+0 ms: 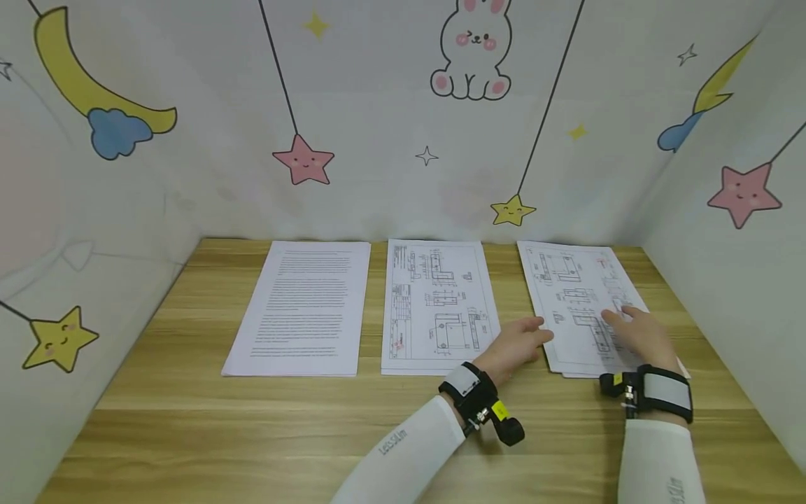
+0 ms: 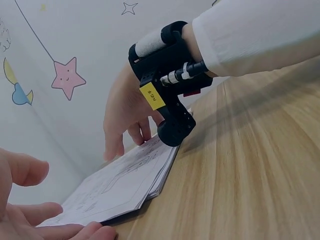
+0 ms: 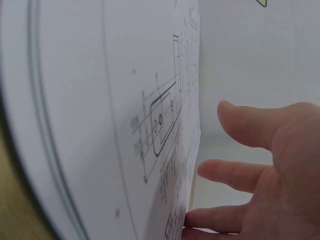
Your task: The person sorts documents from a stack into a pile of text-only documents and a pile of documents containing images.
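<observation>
A stack of technical drawing sheets (image 1: 569, 329) lies at the right of the table, some lower sheets jutting out unevenly at its front edge. My left hand (image 1: 513, 348) is at the stack's left edge, fingers stretched toward it; in the left wrist view its fingertips (image 2: 50, 209) overlap the paper's edge. Over the right side of the same stack is my right hand (image 1: 644, 337), thumb and fingers spread. The right wrist view shows lower fingertips (image 3: 192, 218) right at the sheet's edge, with the thumb (image 3: 240, 122) apart from the paper. Neither hand grips anything.
A second stack of drawings (image 1: 422, 301) lies in the middle, close to my left wrist. Farther left is a stack of printed text pages (image 1: 302, 308). A wall with cartoon prints (image 1: 378, 196) stands behind the wooden table (image 1: 252, 434), with side walls at both ends.
</observation>
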Available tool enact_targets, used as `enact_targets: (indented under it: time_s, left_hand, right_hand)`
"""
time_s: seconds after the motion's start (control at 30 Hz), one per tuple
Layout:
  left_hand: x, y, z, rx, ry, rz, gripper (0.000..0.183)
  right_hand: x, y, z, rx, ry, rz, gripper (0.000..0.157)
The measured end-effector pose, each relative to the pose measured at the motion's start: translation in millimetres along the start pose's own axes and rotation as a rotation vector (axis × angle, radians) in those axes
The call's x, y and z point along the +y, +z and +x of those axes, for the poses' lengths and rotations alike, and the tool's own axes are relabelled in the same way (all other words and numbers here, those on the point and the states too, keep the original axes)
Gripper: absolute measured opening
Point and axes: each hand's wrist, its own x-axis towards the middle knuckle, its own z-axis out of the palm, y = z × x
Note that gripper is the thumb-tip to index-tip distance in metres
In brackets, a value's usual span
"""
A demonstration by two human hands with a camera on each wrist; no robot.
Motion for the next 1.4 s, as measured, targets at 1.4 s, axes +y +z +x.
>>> enact_targets:
  time_s: [1.4]
  left_hand:
    - [-6.5,24.1,17.6,-0.001,-0.044,-0.219,0.032]
  right_hand:
    - [-12.3,-2.1,-4.2,0.051,-0.032,-0.041,0.08]
